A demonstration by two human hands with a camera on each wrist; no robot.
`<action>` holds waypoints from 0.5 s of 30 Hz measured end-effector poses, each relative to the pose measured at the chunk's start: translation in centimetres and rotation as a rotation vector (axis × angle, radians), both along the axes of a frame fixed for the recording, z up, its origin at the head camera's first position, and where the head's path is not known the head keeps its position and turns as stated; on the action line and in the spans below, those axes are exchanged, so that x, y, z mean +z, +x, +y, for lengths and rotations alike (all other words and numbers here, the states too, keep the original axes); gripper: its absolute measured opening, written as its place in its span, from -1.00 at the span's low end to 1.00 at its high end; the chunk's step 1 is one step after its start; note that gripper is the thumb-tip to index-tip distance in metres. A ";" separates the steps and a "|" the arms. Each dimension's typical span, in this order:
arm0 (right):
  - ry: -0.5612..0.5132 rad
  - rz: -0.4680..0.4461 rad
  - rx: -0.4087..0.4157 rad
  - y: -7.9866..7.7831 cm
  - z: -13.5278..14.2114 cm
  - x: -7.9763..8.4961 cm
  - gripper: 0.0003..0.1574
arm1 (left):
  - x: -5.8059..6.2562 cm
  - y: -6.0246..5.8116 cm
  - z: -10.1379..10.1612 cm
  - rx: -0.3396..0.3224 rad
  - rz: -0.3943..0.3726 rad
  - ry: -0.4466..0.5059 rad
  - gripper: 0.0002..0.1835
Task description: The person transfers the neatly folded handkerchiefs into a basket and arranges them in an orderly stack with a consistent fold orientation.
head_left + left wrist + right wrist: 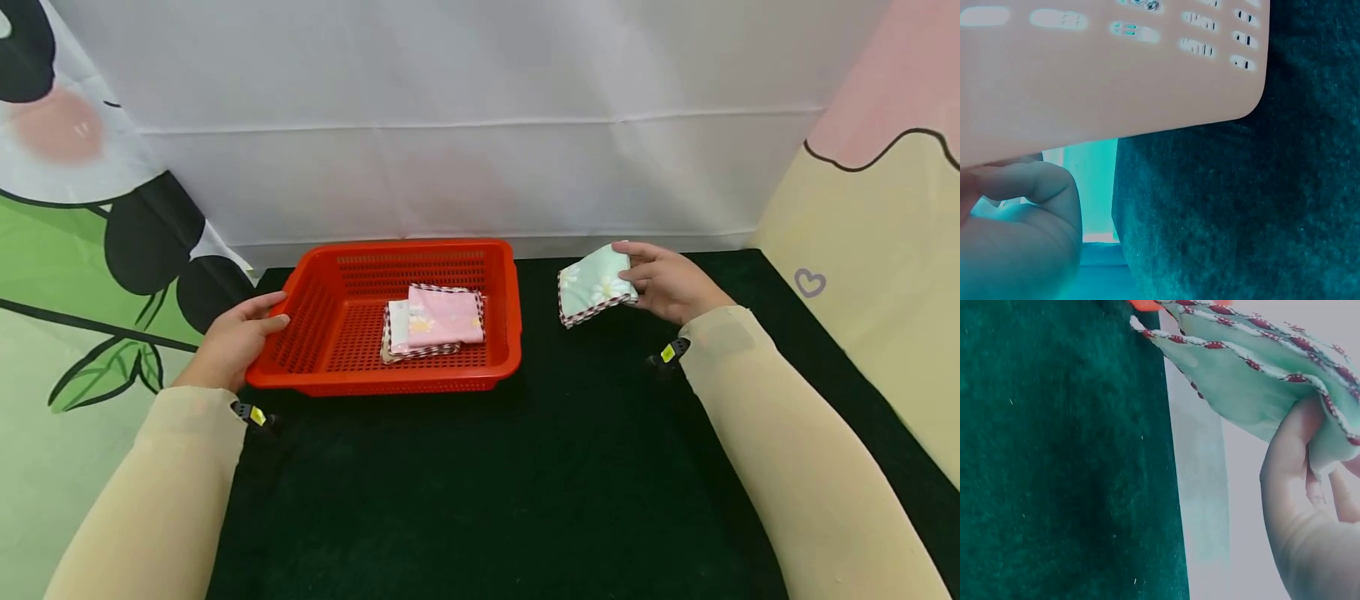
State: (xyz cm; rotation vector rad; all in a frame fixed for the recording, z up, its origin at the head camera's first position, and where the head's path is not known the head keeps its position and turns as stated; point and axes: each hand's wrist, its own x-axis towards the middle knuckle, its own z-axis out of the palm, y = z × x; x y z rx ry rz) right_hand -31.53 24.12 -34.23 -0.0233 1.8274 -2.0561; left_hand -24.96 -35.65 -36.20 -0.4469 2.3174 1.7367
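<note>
A red plastic basket [390, 387] with slotted walls stands left of centre in the head view. My left hand [232, 340] grips its left rim, thumb on the near side; the left wrist view shows that hand [1029, 219] beneath the pale-looking basket wall [1116, 94]. Inside lie a folded pink cloth [446, 317] and a white one [399, 327] partly under it, both with checked edging. To the right, my right hand [667, 283] pinches a folded mint-green cloth [596, 283] with daisies above the table. Several layers of this cloth [1235, 381] show in the right wrist view.
Dark green fabric [525, 492] covers the table. A white curtain [480, 167] hangs behind the basket. Printed cloth panels stand on both sides, a green one [90, 250] at left and a yellow one [885, 283] at right.
</note>
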 end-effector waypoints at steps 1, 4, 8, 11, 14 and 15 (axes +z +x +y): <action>-0.003 0.006 0.010 0.1 -0.2 0.1 -0.23 | 0.1 0.1 -0.2 0.004 0.002 0.003 -0.32; -0.017 0.017 0.016 0.7 -0.6 0.3 -0.23 | 0.2 0.3 -0.3 0.010 0.010 0.006 -0.32; -0.065 0.026 0.012 1.6 -0.9 0.4 -0.22 | 0.1 0.5 -0.4 0.009 0.013 -0.006 -0.32; -0.120 0.034 0.015 2.1 -1.0 0.2 -0.22 | -0.3 0.6 -0.4 0.013 0.003 -0.014 -0.32; -0.177 0.041 0.011 2.4 -1.4 0.1 -0.22 | -0.5 0.7 -0.5 0.018 -0.002 -0.010 -0.31; -0.189 0.045 0.001 2.5 -1.5 0.1 -0.23 | -0.5 0.6 -0.5 0.016 -0.003 -0.010 -0.31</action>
